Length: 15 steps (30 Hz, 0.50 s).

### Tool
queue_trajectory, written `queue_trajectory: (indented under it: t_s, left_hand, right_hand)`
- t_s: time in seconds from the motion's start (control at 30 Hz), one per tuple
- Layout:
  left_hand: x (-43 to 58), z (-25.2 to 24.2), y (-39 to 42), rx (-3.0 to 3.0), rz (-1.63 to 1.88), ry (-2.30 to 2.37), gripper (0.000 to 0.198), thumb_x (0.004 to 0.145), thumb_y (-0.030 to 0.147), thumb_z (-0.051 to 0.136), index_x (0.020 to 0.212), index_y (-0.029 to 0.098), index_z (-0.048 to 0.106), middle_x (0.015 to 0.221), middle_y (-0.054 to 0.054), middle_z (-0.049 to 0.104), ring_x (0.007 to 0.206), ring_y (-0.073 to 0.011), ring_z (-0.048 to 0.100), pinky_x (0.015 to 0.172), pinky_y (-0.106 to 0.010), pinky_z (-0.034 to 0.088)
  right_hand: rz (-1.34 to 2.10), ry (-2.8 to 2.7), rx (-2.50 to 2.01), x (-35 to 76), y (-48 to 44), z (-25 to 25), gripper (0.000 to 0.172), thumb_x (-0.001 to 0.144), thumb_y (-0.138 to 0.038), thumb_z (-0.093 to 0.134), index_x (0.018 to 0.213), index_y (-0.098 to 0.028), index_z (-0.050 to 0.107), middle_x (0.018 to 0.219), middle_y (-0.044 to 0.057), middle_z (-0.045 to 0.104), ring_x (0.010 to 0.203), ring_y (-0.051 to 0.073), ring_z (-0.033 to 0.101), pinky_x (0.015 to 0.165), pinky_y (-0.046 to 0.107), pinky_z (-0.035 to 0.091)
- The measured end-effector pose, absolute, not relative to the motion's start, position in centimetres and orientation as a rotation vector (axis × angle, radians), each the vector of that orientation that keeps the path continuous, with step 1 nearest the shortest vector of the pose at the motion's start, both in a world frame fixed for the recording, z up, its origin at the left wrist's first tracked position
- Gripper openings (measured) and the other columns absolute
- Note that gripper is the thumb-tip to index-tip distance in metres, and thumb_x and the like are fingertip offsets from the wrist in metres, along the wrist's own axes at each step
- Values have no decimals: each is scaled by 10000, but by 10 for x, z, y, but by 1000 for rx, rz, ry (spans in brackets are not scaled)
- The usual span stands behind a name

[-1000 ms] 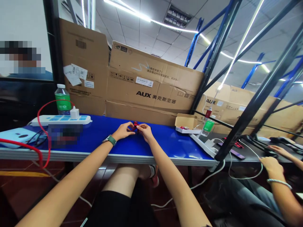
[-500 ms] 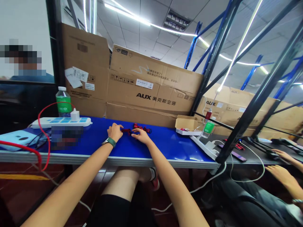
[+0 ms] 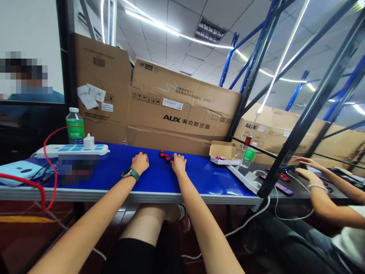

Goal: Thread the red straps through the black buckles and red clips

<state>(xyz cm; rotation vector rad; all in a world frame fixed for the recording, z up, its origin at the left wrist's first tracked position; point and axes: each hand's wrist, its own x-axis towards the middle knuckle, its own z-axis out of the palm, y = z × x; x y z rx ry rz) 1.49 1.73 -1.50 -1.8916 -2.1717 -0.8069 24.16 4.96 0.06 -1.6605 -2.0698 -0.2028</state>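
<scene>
Small red and black items (image 3: 164, 155) lie on the blue tabletop (image 3: 199, 179), near the cardboard at the back. My right hand (image 3: 178, 163) is at their right end, its fingers bent down over something dark that is mostly hidden. To the left, my left hand (image 3: 140, 163), with a watch on the wrist, rests on the table with its fingers curled. A bit of dark red shows at its fingertips, too small to make out. A gap of blue table separates the two hands.
A white power strip (image 3: 71, 149), a green-labelled bottle (image 3: 75, 127) and a red cable (image 3: 51, 163) are at the left. An open small box (image 3: 224, 156) stands right, beside another power strip (image 3: 243, 179). Large cardboard (image 3: 182, 110) lines the back. A person's hands (image 3: 308, 171) are far right.
My hands have moved apart; the dark red item between them no longer shows there. My fingers have curled in. At the far right, the other person's hands have shifted left and up.
</scene>
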Motion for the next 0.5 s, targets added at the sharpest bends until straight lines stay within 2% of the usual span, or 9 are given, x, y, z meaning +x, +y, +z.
queue_trajectory:
  t_s: [0.1,0.2,0.27,0.33,0.4,0.5]
  left_hand:
    - [12,-12,22,-1960,-1009,-2061,204,844,133,520,969,167,678,972,-120,675,921,-250,655,841,-341,487]
    - [13,-7,22,-2006,-1182,-1960,243,809,166,580,1035,168,670,912,-85,672,876,-229,647,836,-321,497]
    - [15,-5,19,-2019,-1226,-1954,328,780,176,612,1101,171,679,912,-75,670,883,-225,644,845,-317,503]
    - [16,-4,15,-2047,-1194,-1977,339,772,167,610,1093,191,715,949,-82,676,932,-230,646,876,-316,497]
    - [16,-3,11,-2027,-1128,-2032,293,786,177,595,1028,226,753,990,-93,686,984,-251,649,898,-340,483]
    - [16,-2,6,-1883,-1057,-2133,214,811,284,604,958,251,756,1024,-105,710,1005,-312,658,905,-435,453]
  right_hand:
    - [-41,-2017,-1592,241,54,1,332,903,-150,550,1229,-205,566,1162,128,670,1108,252,597,939,365,430]
    - [282,-1905,-1385,244,63,0,354,880,-108,474,1197,-219,587,1054,59,704,895,183,666,840,282,484]
    - [484,-1790,-1249,247,70,-1,339,875,-143,438,1157,-224,608,1018,21,704,727,146,659,753,261,514]
    - [631,-1694,-1167,249,76,-2,354,843,-154,427,1133,-216,622,1024,9,701,647,125,643,694,254,528]
    - [678,-1665,-1145,250,79,-3,397,788,-114,425,1114,-198,637,1032,16,709,712,127,667,721,250,536]
    - [601,-1725,-1216,252,79,-5,443,740,-43,419,1082,-186,663,1023,28,731,914,139,681,867,257,514]
